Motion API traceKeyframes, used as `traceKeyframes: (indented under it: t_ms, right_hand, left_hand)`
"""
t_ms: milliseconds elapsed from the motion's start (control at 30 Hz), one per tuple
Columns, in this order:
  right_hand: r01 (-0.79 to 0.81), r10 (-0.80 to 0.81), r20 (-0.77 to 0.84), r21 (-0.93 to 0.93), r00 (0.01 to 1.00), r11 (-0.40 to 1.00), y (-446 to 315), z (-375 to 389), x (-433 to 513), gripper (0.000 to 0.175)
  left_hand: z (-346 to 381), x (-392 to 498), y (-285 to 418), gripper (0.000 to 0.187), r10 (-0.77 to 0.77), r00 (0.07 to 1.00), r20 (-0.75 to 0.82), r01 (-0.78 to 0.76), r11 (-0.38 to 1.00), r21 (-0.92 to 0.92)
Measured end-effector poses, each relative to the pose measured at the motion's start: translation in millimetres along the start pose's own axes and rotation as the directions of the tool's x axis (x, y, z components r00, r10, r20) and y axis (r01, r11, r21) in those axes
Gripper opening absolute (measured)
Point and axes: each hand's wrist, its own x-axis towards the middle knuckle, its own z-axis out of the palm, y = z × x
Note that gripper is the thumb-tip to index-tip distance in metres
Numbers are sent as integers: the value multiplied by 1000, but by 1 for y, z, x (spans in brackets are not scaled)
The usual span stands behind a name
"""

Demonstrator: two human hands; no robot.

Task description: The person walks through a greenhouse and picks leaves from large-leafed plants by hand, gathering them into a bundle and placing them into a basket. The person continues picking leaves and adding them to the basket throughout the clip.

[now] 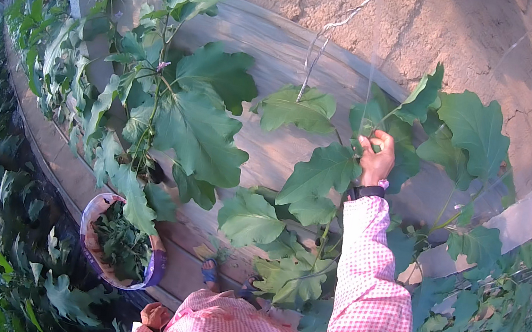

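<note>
My right hand [377, 157] reaches out to an eggplant plant [323, 175]. Its thumb and fingers are pinched on the small shoot tip [367, 128] at the top of the stem, partly hidden by the fingers. Broad lobed leaves spread around the wrist, which wears a dark band. Low at my waist, my left hand [155, 316] is curled and partly covered by the sleeve; whether it holds anything is hidden. Beyond it to the left stands a purple and white bucket-like container [156, 266] with green leaf cuttings [121, 242] inside.
Another eggplant plant [204, 124] with a small purple flower [162, 66] grows to the left. White twine [328, 31] hangs above the plastic sheeting [285, 53]. An earthen wall [476, 43] rises behind. My sandalled feet [210, 272] stand near the lower leaves.
</note>
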Motion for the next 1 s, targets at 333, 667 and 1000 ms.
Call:
traceKeyframes:
  t_ms: [333,667,1000]
  right_hand:
    - [-443,64,704,370,707,817,-49,-1,-23,32]
    - [-178,14,613,207,790,962,-81,-40,-28,52]
    - [-524,211,535,542,818,657,-87,-46,-27,31]
  left_hand:
    - [-6,-25,-25,26,-53,993,-102,45,996,-80]
    - [-10,-20,-32,24,120,993,-5,-120,991,-62]
    - [-53,-38,-40,27,171,982,-77,-170,985,26]
